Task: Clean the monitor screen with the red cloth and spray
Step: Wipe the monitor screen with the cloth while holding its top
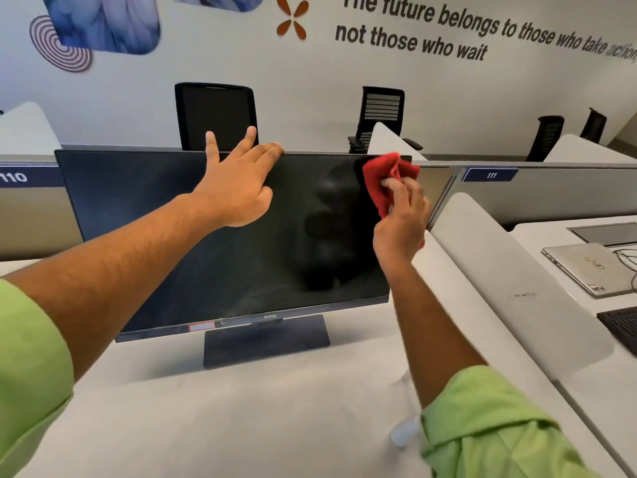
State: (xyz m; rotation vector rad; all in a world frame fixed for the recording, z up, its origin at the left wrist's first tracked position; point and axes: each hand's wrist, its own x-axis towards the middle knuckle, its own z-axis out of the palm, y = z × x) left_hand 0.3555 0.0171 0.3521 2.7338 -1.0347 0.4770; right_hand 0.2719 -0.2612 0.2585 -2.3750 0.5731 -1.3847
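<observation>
A black monitor (172,208) stands on its flat dark base on a white desk, its screen off and streaked. My left hand (238,181) lies flat against the upper middle of the screen, fingers spread and curling over the top edge. My right hand (401,219) is shut on a bunched red cloth (382,177) and presses it against the screen's upper right corner. A pale spray bottle (405,431) shows only in part on the desk, mostly hidden behind my right sleeve.
The white desk (241,408) stretches in front of the monitor. A white divider panel (517,288) runs along the right. Beyond it lie a closed silver laptop (589,267), cables and a black keyboard (620,326). Black office chairs (215,115) stand behind the low partition.
</observation>
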